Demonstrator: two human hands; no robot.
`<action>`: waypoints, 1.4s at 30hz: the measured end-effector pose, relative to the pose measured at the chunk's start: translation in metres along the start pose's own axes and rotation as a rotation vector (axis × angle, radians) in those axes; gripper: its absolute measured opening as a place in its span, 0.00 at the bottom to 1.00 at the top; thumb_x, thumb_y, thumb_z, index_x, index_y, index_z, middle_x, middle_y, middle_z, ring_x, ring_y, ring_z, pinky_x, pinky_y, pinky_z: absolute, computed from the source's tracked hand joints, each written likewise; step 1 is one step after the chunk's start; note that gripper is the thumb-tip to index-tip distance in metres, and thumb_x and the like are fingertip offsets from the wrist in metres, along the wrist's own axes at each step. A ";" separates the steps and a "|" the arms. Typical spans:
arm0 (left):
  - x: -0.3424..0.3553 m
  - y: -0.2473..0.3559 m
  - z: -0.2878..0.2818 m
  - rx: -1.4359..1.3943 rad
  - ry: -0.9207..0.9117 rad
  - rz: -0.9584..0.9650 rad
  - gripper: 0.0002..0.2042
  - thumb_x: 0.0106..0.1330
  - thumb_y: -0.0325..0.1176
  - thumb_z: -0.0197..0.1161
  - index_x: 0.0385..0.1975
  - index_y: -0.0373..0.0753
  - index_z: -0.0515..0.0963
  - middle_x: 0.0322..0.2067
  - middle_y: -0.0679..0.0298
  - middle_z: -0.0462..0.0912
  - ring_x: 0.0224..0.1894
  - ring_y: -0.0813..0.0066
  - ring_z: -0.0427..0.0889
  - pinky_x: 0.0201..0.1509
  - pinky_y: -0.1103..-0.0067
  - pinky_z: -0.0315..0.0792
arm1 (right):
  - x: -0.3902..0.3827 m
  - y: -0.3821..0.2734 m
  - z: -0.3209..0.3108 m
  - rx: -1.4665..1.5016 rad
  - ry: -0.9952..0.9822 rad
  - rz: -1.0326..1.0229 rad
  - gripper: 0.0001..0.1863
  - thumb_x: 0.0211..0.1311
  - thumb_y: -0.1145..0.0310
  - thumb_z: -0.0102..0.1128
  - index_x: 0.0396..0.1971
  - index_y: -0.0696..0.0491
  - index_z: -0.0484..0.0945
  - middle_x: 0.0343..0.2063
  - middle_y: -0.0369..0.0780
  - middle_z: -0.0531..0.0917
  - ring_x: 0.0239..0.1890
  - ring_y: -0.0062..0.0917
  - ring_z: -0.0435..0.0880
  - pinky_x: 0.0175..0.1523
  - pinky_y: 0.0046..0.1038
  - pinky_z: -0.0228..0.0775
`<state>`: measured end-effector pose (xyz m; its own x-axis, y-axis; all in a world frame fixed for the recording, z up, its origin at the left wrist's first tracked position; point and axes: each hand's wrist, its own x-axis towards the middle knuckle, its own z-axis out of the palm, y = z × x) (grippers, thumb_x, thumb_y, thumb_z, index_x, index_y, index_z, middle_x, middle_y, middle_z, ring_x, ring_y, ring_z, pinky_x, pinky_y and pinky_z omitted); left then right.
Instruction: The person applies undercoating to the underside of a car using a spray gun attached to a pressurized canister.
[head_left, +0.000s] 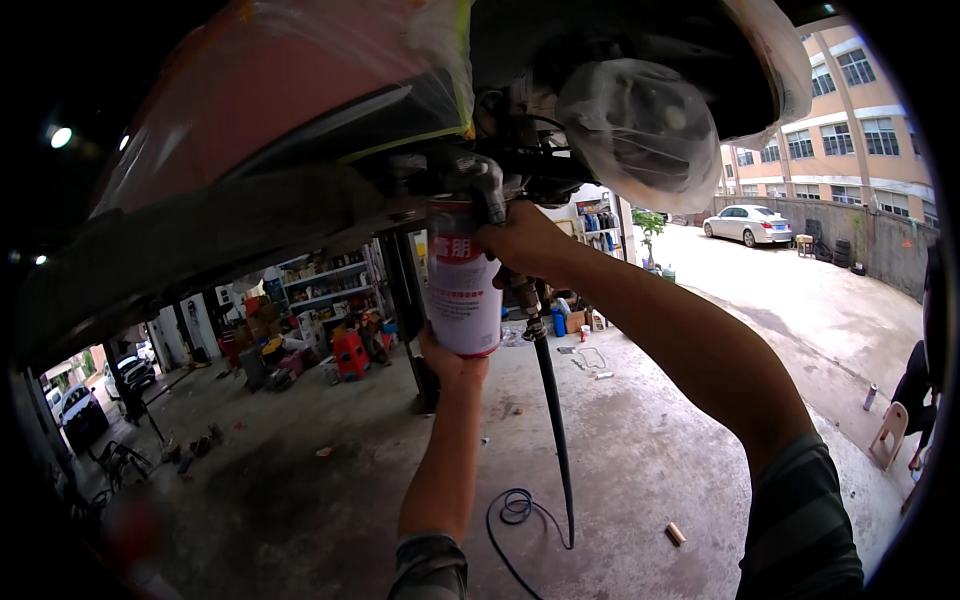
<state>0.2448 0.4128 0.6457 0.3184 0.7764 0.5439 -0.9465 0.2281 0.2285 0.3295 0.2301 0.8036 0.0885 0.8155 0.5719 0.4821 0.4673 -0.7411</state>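
Can: white can with a red band (463, 310), high in the middle of the view, below the car's underside. Its top sits directly under the metal head of the spray gun (487, 185).
Can's long axis: close to upright, top leaning slightly left in this view; lens bend may account for some of that.
Left hand (452, 364): cupped against the can's base from below and the left, forearm rising from the lower edge. Part of the grip is hidden behind the can.
Right hand (537, 241): closed round the spray gun's handle, at the can's upper right. Fingers overlap the can's edge in view; contact there cannot be told.
Key relation: can lies just above the left palm, and left of and below the right fist. Left hand is the nearer, touching the base; right hand has the gun above.
Hose: dark air hose (555, 420) drops from the coupling (526, 298) under the right fist, with a loose coil (515, 507) on the floor (625, 470).
Overhead: plastic sheet (300, 75) over a reddish body panel; wheel wrapped in clear plastic (640, 135) to the right.
Surroundings: red stool (350, 355) and stocked shelves (322, 285) beyond the hands; pale car (748, 225) outside, right.
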 end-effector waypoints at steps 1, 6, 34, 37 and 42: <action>-0.001 -0.006 0.005 -0.001 0.000 -0.003 0.23 0.65 0.48 0.34 0.52 0.47 0.70 0.50 0.61 0.75 0.52 0.54 0.75 0.46 0.49 0.67 | 0.004 0.004 -0.004 -0.001 0.003 0.002 0.12 0.58 0.67 0.56 0.27 0.63 0.75 0.21 0.41 0.78 0.17 0.28 0.82 0.20 0.25 0.74; 0.000 -0.003 0.008 0.017 -0.020 0.031 0.23 0.66 0.48 0.37 0.52 0.43 0.70 0.51 0.61 0.76 0.54 0.57 0.75 0.55 0.58 0.70 | 0.035 0.007 -0.001 -0.065 0.005 -0.056 0.15 0.56 0.66 0.55 0.29 0.67 0.74 0.22 0.47 0.79 0.22 0.32 0.85 0.22 0.31 0.76; 0.004 -0.004 0.012 0.060 0.012 0.086 0.23 0.67 0.51 0.37 0.54 0.47 0.69 0.52 0.63 0.75 0.54 0.59 0.74 0.53 0.55 0.69 | 0.031 0.022 0.001 -0.035 0.061 -0.120 0.17 0.56 0.63 0.53 0.27 0.67 0.75 0.22 0.52 0.81 0.23 0.35 0.84 0.27 0.34 0.76; 0.004 -0.013 0.010 0.066 0.051 0.091 0.22 0.67 0.47 0.39 0.53 0.43 0.70 0.51 0.62 0.77 0.53 0.59 0.76 0.55 0.61 0.71 | 0.013 0.035 0.009 0.035 0.219 -0.096 0.18 0.56 0.62 0.52 0.25 0.67 0.76 0.22 0.55 0.80 0.27 0.41 0.84 0.33 0.36 0.76; -0.015 -0.025 -0.005 0.045 0.018 -0.016 0.21 0.66 0.45 0.41 0.50 0.41 0.72 0.50 0.61 0.78 0.53 0.58 0.76 0.57 0.63 0.70 | -0.021 0.062 0.014 0.026 0.296 -0.134 0.22 0.54 0.65 0.53 0.42 0.68 0.68 0.29 0.54 0.81 0.26 0.43 0.84 0.32 0.36 0.76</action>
<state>0.2637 0.3981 0.6281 0.3317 0.7835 0.5255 -0.9379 0.2137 0.2733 0.3453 0.2468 0.7407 0.2777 0.6133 0.7394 0.4847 0.5751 -0.6591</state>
